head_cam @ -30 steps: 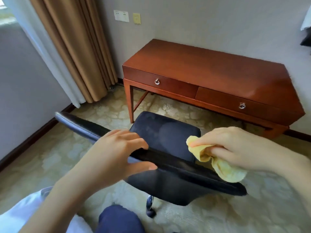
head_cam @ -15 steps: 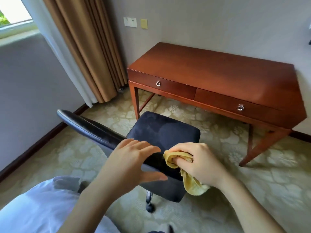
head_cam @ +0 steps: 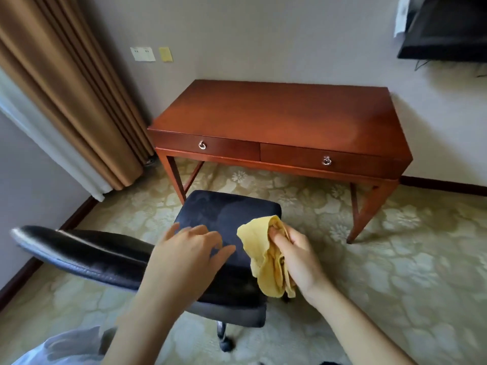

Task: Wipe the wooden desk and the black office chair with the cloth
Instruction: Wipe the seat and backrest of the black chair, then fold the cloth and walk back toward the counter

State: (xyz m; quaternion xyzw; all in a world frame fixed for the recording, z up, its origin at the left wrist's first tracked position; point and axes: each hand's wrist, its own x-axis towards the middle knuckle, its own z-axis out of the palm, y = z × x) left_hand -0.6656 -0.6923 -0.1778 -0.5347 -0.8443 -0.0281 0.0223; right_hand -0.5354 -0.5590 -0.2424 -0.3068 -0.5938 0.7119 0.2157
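The black office chair (head_cam: 226, 214) stands in front of me, its leather backrest top (head_cam: 79, 251) running left to right below my arms. My left hand (head_cam: 187, 256) rests flat on the backrest with its fingers spread. My right hand (head_cam: 295, 256) grips a bunched yellow cloth (head_cam: 266, 259) at the right end of the backrest, over the seat's right side. The red-brown wooden desk (head_cam: 276, 117) with two ring-pull drawers stands against the wall beyond the chair, its top bare.
Tan curtains (head_cam: 66, 101) with a white liner hang at the left by the desk's corner. A wall-mounted black screen (head_cam: 448, 27) is at the top right. Patterned carpet (head_cam: 395, 259) surrounds the chair; a caster (head_cam: 226, 343) shows under the seat.
My right hand with the cloth slid along the backrest, then lifted slightly at its right end. My view rose and swung right, so the desk now faces me squarely.
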